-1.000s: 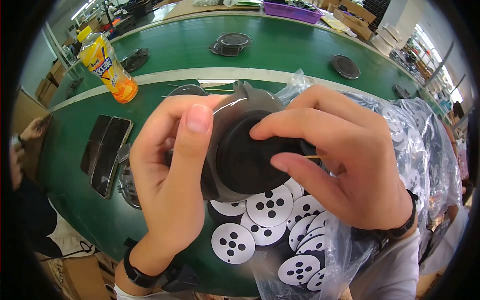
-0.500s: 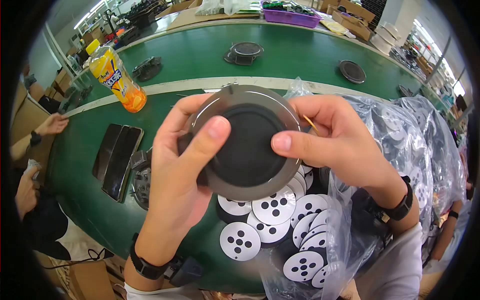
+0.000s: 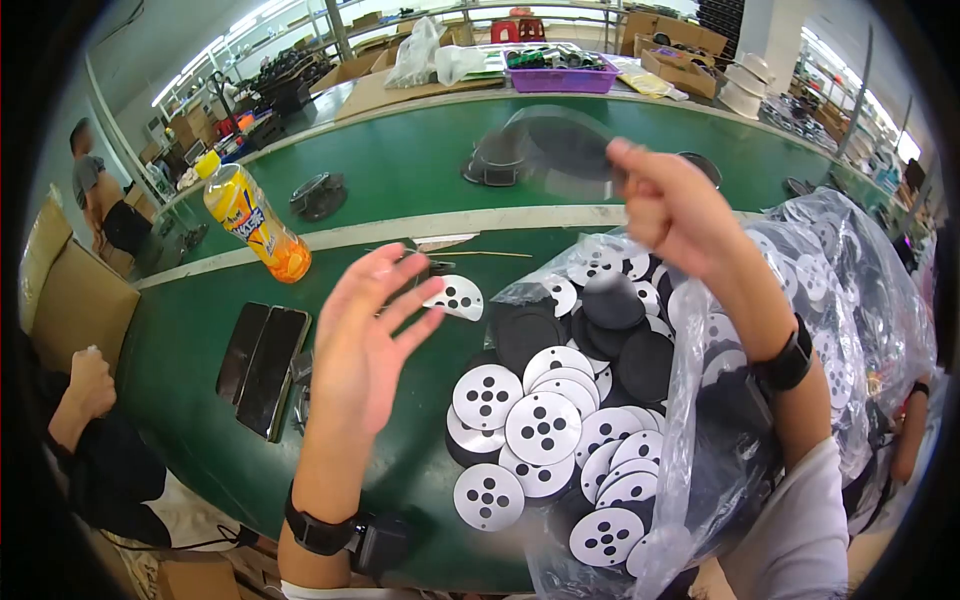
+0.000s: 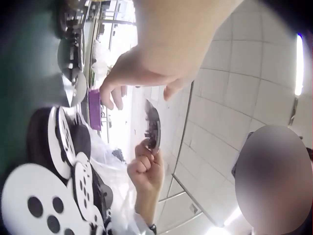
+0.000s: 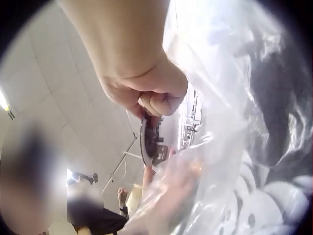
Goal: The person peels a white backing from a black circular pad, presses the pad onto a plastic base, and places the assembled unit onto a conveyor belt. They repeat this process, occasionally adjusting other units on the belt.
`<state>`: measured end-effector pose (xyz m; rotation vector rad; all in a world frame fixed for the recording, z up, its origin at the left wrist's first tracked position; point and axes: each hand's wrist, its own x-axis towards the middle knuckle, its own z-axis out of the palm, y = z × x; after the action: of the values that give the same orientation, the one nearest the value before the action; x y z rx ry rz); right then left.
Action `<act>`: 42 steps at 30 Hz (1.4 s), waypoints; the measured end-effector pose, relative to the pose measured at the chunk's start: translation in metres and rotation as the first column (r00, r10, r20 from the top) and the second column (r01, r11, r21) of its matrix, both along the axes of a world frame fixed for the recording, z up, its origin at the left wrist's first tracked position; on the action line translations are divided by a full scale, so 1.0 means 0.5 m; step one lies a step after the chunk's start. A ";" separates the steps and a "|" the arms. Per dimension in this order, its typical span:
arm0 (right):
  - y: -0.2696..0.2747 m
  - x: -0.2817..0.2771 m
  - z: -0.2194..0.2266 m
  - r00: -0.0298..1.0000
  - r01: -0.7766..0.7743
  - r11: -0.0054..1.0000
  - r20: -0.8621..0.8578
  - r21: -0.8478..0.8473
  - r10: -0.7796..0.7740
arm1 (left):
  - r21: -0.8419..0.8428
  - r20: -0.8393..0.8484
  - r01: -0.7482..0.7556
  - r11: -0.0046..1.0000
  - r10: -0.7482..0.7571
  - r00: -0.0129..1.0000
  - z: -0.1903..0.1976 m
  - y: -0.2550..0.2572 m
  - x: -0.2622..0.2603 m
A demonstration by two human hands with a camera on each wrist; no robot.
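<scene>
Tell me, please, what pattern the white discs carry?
Black dots on the white discs, clearest in the head view.

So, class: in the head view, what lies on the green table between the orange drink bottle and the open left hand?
Only bare green table: nothing sits between the bottle and the left hand, as the head view shows.

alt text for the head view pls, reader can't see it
Right hand holds a round speaker part, motion-blurred, above the green conveyor table; left hand hovers open, holding nothing. Below, white dotted discs and black discs spill from a clear plastic bag.
</scene>
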<state>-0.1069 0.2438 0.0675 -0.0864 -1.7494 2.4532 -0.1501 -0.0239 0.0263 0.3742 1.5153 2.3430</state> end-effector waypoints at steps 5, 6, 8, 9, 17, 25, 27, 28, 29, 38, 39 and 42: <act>0.082 -0.034 -0.035 0.962 0.151 0.972 0.253 -0.179 -0.103 | -0.062 -0.117 -0.229 0.972 0.221 0.968 0.003 -0.017 -0.019; 0.078 -0.033 -0.039 0.963 0.143 0.973 0.254 -0.183 -0.093 | -0.066 -0.118 -0.237 0.969 0.229 0.966 -0.001 -0.024 -0.029; 0.056 -0.034 -0.050 0.992 -0.052 0.993 0.118 0.107 0.039 | -0.124 -0.294 -0.354 0.927 0.307 0.905 -0.008 -0.047 -0.052; 0.039 -0.029 -0.047 0.993 -0.061 0.984 0.111 0.170 0.043 | -0.144 -0.356 -0.408 0.902 0.337 0.872 -0.003 -0.057 -0.063; -0.034 -0.015 -0.057 0.952 -0.272 0.736 0.061 0.619 0.301 | -0.795 -0.606 -0.562 0.228 -0.252 0.755 -0.057 -0.088 -0.099; -0.104 0.036 -0.058 0.895 -0.079 0.144 0.007 0.986 0.446 | -0.831 -0.541 -0.550 0.082 -0.343 0.768 -0.061 -0.086 -0.096; -0.103 0.032 -0.086 0.920 0.003 0.132 -0.055 0.991 0.387 | -0.675 -0.726 -0.676 0.297 -0.431 0.536 -0.068 -0.082 -0.093; -0.103 0.029 -0.099 0.936 0.088 0.115 -0.122 0.989 0.330 | -0.678 -0.724 -0.672 0.298 -0.433 0.538 -0.066 -0.075 -0.089; -0.101 0.026 -0.106 0.937 0.086 0.115 -0.120 0.990 0.327 | -0.697 -0.711 -0.628 0.345 -0.446 0.544 -0.060 -0.062 -0.082; -0.098 0.016 -0.096 0.963 0.071 0.153 -0.108 0.986 0.248 | -0.617 -0.763 -0.714 0.332 -0.475 0.438 -0.078 -0.041 -0.097; -0.097 0.014 -0.089 0.966 -0.033 0.276 -0.040 0.961 0.255 | -0.550 -0.820 -0.774 0.316 -0.380 0.428 -0.073 -0.041 -0.099; -0.094 0.012 -0.073 0.961 -0.183 0.561 0.025 0.807 0.277 | -0.391 -0.917 -0.868 0.305 -0.210 0.339 -0.045 -0.044 -0.085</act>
<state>-0.1011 0.1966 0.0308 0.3831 -2.7658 1.4681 -0.1925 -0.0459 0.0039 1.1024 3.5243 0.8349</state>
